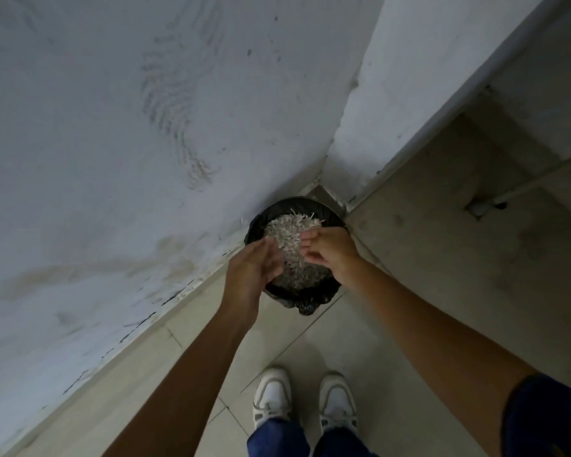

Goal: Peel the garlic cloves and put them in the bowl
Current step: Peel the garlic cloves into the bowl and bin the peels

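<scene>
A person stands over a black-lined bin (323, 296) at 12 o'clock — it is heaped with pale skins (292, 235). The left hand (254, 270) and right hand (327, 253) hover above it, close together, fingers loose, holding nothing.

My left hand (256, 270) and right hand (327, 255) hang over a round bin (310, 291) lined with a black bag, with a narrow gap between them. The bin is heaped with pale papery scraps (290, 239), so there is little room to reach down inside. It stands in a corner: a scuffed white wall (129, 143) runs close along its left, and a second wall (409, 94) stands just behind it. Open tiled floor (409, 291) lies to the right and toward my white shoes (305, 399).
</scene>
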